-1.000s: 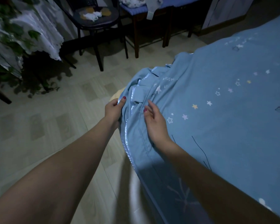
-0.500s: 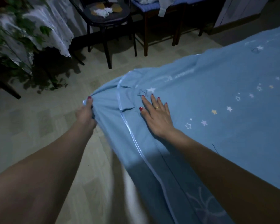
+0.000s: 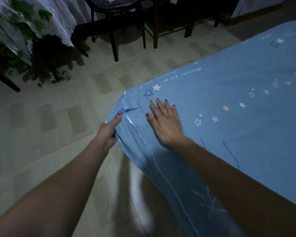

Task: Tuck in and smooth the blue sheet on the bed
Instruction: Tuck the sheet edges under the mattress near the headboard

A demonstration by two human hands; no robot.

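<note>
The blue sheet (image 3: 229,103) with small stars and a shiny trim covers the bed and fills the right half of the view. My left hand (image 3: 108,130) is shut on the sheet's hanging corner edge at the bed's corner, thumb on top of the trim. My right hand (image 3: 166,124) lies flat on the sheet just right of that corner, fingers spread, palm down. Below the corner the sheet hangs in folds toward the floor. The mattress under the sheet is hidden.
A tiled floor (image 3: 50,117) spreads to the left of the bed. A dark chair (image 3: 116,17) and a wooden table's legs (image 3: 155,28) stand at the back. A leafy plant (image 3: 15,40) and a white lace cloth (image 3: 61,19) are at the upper left.
My left hand has brought the pulled-out corner back in against the bed. My right hand went from gripping folds to lying flat; the bunched corner is now smoother.
</note>
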